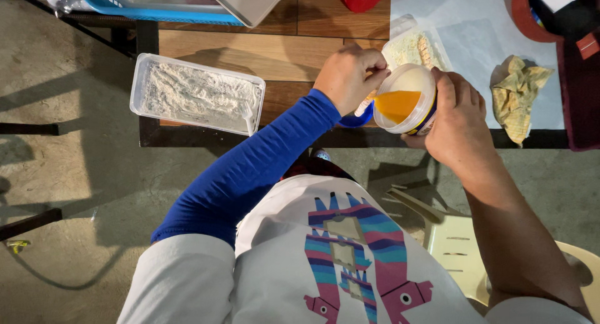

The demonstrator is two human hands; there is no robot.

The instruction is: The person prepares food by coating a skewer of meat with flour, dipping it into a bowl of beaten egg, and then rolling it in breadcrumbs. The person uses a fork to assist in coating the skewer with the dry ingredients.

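Right hand [459,127] gripping tilted white tub [409,99], mouth facing left; left hand [350,77] pinching pale utensil [364,104] at rim, orange liquid [398,105] pooling inside.

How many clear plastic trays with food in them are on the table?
2. One clear tray of white flour sits at the table's left edge; another, holding pale crumbs, lies behind the tub in the hands. Others may be hidden.

Glossy white plastic tub [409,99]; clear plastic tray [197,94], powdery matt contents; wood-grain tabletop [300,45]; crumpled yellow cloth [515,96].
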